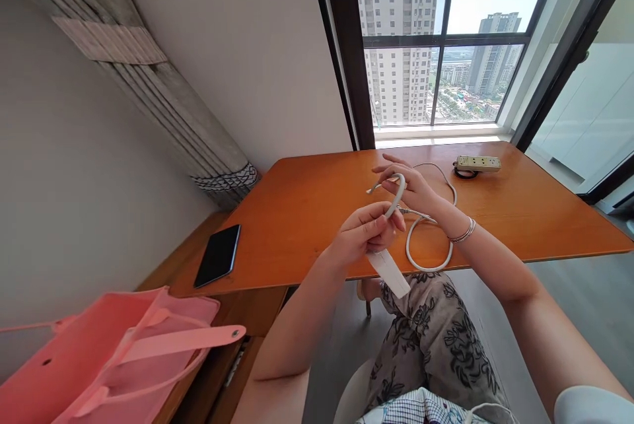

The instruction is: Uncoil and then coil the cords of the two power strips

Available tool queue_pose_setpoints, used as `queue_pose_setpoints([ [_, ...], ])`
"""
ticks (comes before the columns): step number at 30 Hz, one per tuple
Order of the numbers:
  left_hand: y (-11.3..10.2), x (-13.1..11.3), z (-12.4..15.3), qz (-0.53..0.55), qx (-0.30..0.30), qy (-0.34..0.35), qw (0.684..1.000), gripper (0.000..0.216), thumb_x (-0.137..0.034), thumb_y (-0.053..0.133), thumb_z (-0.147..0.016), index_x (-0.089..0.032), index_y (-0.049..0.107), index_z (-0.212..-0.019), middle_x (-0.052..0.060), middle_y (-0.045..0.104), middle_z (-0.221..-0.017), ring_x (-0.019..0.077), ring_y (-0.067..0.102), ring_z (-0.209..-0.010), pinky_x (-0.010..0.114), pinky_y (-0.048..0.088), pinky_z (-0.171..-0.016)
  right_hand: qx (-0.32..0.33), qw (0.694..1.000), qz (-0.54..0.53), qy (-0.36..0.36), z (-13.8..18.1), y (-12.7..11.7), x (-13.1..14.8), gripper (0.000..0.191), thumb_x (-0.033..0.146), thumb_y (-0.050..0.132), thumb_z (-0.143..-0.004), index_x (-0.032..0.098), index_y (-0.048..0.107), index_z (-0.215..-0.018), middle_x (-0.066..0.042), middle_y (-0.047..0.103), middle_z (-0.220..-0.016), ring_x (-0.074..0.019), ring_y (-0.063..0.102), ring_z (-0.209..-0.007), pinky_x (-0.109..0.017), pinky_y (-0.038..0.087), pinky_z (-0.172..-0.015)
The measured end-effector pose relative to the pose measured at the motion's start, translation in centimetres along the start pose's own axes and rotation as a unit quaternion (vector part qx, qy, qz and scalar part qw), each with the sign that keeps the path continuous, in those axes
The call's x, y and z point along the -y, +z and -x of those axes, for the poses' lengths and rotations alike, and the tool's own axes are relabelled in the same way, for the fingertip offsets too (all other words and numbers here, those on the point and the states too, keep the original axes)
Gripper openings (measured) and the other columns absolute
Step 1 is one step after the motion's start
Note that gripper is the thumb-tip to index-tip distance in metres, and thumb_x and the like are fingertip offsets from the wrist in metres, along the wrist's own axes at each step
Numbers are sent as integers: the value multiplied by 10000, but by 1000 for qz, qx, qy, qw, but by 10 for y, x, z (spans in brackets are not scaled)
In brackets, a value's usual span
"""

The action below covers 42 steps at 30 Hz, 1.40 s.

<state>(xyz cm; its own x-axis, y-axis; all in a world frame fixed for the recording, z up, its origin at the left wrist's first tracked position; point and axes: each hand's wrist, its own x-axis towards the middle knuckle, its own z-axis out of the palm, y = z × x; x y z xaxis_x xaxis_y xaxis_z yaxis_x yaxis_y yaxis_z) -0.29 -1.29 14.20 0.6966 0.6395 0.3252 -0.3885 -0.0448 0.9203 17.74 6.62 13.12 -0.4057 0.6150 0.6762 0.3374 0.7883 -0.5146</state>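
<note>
My left hand (369,232) is closed around a thick white cable (430,269), above the front edge of the table. A white paper-like tag (391,273) hangs below that hand. From the left fist the cable bends up in a short arch in front of my right hand (409,186). The right hand's fingers are stretched out and apart beside this arch; whether they touch it is hard to tell. More of the cable lies in loops on the table to the right, one loop hanging by the front edge. A thin cable end shows left of the right hand.
An orange-brown wooden table (297,212) spreads before me. A power strip (478,164) with a dark cord lies at its far right. A black tablet (218,255) rests at the left, near a pink bag (163,345). A window (440,41) stands behind the table.
</note>
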Motion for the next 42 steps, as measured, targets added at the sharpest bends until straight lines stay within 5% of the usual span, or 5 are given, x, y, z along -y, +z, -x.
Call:
queue_pose_setpoints([
  [9, -16, -26, 13, 54, -286, 181, 939, 283, -428, 503, -987, -223, 697, -1000, -66, 390, -611, 40, 184, -379, 229, 288, -421, 132, 977, -45, 161, 49, -7, -20, 150, 353, 536, -925, 212, 551, -973, 4, 624, -778, -161, 609, -730, -290, 483, -685],
  [15, -35, -8, 4, -83, -327, 227, 914, 339, -478, 700, -835, -211, 711, -1043, 61, 704, -969, 66, 507, -510, 235, 424, -503, -17, 991, 101, 91, 80, -25, -15, 293, 240, 458, -964, 187, 554, -1235, -29, 612, -831, -176, 588, -742, -315, 470, -711],
  [30, -4, 18, -4, -129, -164, 118, 971, 509, -573, 738, -798, -170, 743, -1110, 148, 742, -1129, 270, 720, -1018, 444, 502, -1016, 83, 941, 303, -128, 97, -20, 66, 311, 295, 433, -1035, 294, 705, -1188, -58, 665, -901, -151, 614, -772, -274, 429, -625],
  [35, 12, 27, -1, -110, -110, 31, 987, 497, -584, 755, -776, -172, 753, -1053, 93, 764, -980, 243, 709, -982, 340, 534, -893, 47, 955, 253, -146, 89, -26, 85, 283, 360, 463, -1027, 313, 725, -1123, -57, 698, -976, -173, 647, -863, -293, 485, -697],
  [42, 30, 47, 3, -58, -57, -15, 997, 714, -847, 496, -783, -156, 636, -900, -43, 519, -438, 82, 377, -321, 226, 286, -386, -40, 976, 210, -31, 86, -30, 90, 281, 438, 643, -919, 273, 726, -1130, -81, 608, -1135, -171, 623, -812, -318, 521, -724],
])
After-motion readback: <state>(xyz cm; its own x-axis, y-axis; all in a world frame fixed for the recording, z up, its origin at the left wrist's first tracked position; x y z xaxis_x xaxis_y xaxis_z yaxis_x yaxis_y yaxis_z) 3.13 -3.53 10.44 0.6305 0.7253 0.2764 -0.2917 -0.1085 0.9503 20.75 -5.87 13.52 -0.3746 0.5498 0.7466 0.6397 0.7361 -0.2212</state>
